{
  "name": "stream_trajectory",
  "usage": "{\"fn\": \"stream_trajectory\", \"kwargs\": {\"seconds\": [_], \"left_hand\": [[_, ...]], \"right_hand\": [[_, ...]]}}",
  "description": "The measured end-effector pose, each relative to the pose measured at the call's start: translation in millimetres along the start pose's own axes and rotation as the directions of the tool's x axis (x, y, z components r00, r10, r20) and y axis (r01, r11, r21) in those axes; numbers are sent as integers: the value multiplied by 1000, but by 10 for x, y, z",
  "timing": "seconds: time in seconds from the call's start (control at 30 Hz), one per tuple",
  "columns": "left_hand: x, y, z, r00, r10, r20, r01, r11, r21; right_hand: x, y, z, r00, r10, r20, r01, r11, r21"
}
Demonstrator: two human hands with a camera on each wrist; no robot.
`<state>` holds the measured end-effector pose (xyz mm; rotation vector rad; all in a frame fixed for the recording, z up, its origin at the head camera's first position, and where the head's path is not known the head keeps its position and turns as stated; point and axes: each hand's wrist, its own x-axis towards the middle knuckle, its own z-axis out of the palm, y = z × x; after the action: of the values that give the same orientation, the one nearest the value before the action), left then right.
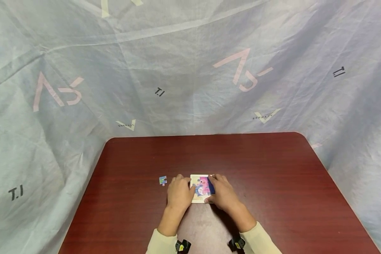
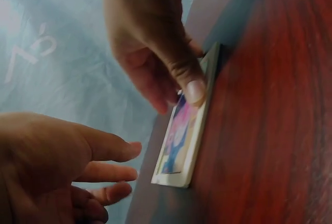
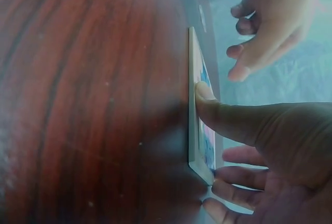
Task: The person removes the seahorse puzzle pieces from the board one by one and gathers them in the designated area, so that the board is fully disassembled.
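A small jigsaw puzzle in a pale frame (image 1: 197, 201) lies flat on the table, its picture (image 1: 203, 187) showing pink and blue figures with a dark blue patch at right. My right hand (image 1: 223, 193) holds the frame at its right side, thumb (image 3: 205, 91) on the near rim and fingers by the far and right edges. At the left side of the frame is my left hand (image 1: 179, 192), fingers loosely extended and apart from the frame in the left wrist view. A loose blue puzzle piece (image 1: 163, 180) lies to the left of the left hand.
The dark red wooden table (image 1: 130, 211) has rounded far corners. Grey printed cloth (image 1: 184, 70) hangs behind it and along both sides. Each wrist wears a black strapped device, the left one (image 1: 182, 246) and the right one (image 1: 236, 244), by pale sleeves.
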<state>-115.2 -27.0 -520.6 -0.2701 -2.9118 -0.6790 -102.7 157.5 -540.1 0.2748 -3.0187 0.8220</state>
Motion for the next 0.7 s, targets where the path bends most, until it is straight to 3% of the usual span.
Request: {"fn": "stream_trajectory", "kwargs": {"seconds": [0.37,0.7], "left_hand": [[122,98,169,994,-9,112,10,1000,-5],[142,102,273,994,40,100,-40,999,-2]], "right_hand": [[-8,4,-26,997,-59,-41,59,998,-5],[5,34,-17,999,-42,-31,44,998,37]]}}
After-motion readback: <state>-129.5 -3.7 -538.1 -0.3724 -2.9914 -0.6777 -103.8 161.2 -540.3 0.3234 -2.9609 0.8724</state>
